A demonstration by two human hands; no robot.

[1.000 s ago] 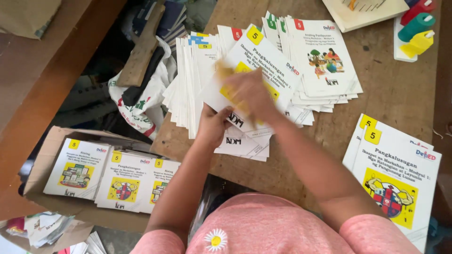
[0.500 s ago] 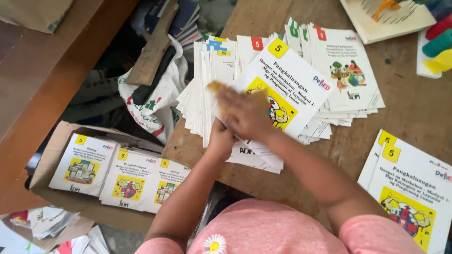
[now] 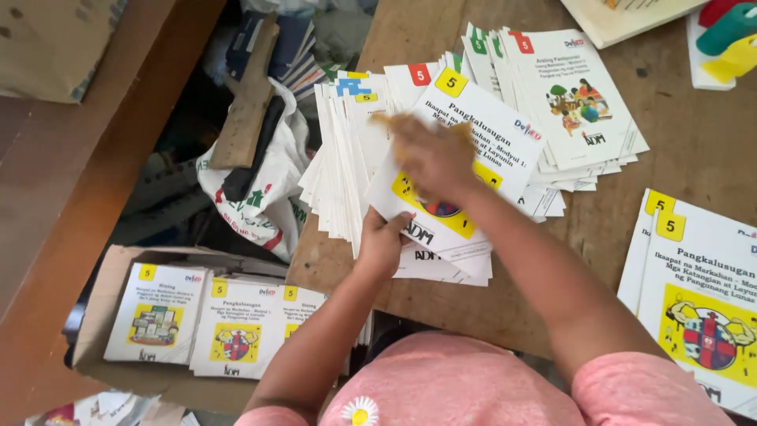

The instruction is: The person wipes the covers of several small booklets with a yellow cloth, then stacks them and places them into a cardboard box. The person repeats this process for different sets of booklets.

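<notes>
Our left hand (image 3: 384, 244) pinches the near edge of the top booklet (image 3: 465, 170) on the fanned stack (image 3: 347, 173); just beyond it our right hand (image 3: 432, 156), blurred, lies flat on the cover, gripping nothing.

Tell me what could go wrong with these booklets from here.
The fanned booklet pile overhangs the table's left edge; a nudge from the left hand could tip copies into the floor clutter below. The right hand is blurred mid-motion on the top booklet, so it may drag neighbouring copies askew.
</notes>
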